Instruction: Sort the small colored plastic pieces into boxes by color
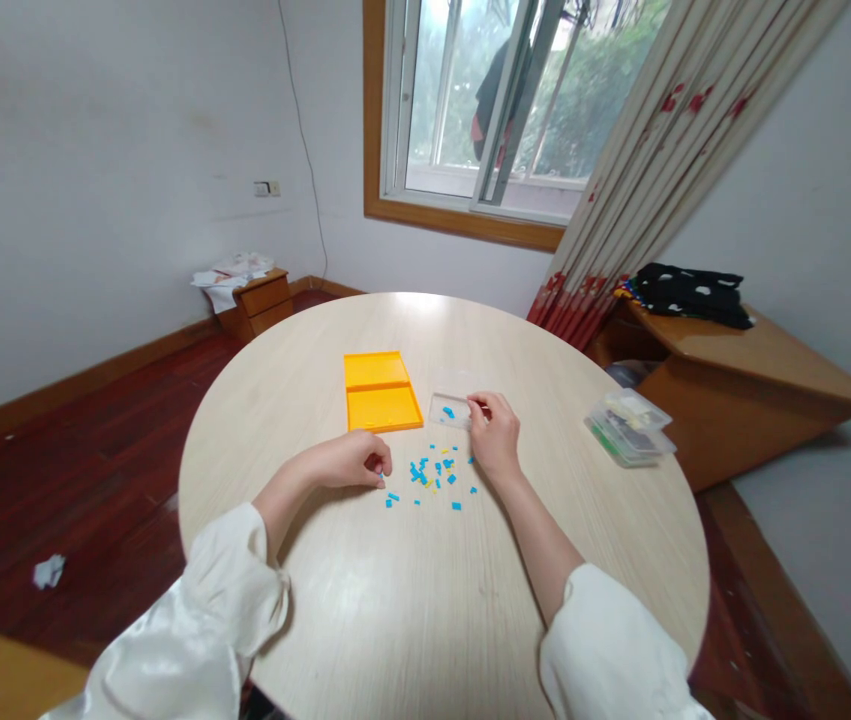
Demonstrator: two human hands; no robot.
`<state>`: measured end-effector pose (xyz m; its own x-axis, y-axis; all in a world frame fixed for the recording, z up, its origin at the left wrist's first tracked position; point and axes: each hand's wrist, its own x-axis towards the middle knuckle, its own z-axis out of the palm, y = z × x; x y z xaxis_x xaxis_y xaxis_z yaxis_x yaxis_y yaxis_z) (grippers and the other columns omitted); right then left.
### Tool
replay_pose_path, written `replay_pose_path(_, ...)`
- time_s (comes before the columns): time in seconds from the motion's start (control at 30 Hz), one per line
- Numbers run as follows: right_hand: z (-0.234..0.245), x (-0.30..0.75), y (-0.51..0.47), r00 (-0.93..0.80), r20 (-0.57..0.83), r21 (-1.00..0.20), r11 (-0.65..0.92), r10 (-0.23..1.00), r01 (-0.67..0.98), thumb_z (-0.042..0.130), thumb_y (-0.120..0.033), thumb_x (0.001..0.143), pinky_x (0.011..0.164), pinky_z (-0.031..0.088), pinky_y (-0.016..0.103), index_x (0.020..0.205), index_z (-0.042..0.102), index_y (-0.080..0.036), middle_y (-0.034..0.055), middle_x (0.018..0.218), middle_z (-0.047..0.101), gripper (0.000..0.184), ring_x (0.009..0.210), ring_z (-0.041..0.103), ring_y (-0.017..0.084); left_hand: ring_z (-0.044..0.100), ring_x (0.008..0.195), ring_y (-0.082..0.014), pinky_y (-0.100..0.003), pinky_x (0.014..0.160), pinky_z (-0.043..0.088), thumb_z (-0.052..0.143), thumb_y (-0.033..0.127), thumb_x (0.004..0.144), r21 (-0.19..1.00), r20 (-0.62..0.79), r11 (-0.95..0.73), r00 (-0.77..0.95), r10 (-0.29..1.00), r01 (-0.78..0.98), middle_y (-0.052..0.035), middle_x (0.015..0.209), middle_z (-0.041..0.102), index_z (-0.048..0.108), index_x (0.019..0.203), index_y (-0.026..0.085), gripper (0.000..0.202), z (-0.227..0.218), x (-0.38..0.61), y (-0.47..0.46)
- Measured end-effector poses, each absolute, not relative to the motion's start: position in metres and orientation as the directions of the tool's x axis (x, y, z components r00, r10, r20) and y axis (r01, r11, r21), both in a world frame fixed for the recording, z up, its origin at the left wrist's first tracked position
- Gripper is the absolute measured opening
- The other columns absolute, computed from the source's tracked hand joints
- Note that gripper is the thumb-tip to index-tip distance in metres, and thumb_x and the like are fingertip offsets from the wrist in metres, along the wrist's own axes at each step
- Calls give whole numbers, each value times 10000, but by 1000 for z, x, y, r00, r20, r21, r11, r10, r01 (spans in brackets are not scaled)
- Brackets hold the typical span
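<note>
Several small blue pieces (429, 474), with a few yellow ones among them, lie scattered on a round pale wooden table (410, 600). My left hand (356, 462) rests on the table just left of them, fingers curled, pinching a tiny blue piece at its fingertips. My right hand (495, 432) is to the right of the scatter, its fingers pinched together over the edge of a small clear lid or tray (453, 408) that holds a blue piece. What the right fingers pinch is too small to name.
An open orange case (380, 391) lies behind the pieces. A clear plastic box (629, 427) with mixed parts sits at the table's right. Beyond the table stand a low wooden cabinet (732, 370) with dark cloth, a curtain, a window, and a small nightstand (256, 300).
</note>
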<state>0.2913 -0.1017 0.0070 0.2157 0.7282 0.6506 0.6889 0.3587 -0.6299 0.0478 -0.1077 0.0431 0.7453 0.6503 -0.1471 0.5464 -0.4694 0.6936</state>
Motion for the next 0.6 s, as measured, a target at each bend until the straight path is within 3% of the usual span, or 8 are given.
replay_pose_path(0.17,-1,298,-98,189,660,-610,372,727,700,446,-178,847,754,503,337,1025,610,-152,126,1022,620,243,934,577,195,487,587,-108,-217,573,377,491,102,657,696,-151,-475,756,638,539,-5,637,582,629,661,139,143,43,48,-109)
replay_pose_path(0.3,4,292,-105,45,633,-553,410,773,725,456,-154,849,742,490,329,946,634,-139,106,916,643,203,843,590,184,493,590,-109,-217,581,380,486,125,690,695,-123,-481,748,652,534,-8,634,589,626,671,137,142,41,49,-108)
replay_pose_path(0.47,8,276,-120,-289,428,-480,486,856,730,508,-85,811,745,462,299,840,648,-146,66,833,631,155,795,574,156,512,612,-114,-218,593,389,488,132,712,719,-52,-470,715,697,511,-22,658,614,626,692,127,140,33,51,-105)
replay_pose_path(0.6,8,269,-124,-405,281,-466,492,870,735,532,-46,791,772,455,292,809,665,-132,75,837,641,160,816,576,155,537,636,-126,-223,601,396,510,155,715,729,-5,-471,691,723,497,-32,691,635,638,715,126,131,26,53,-102)
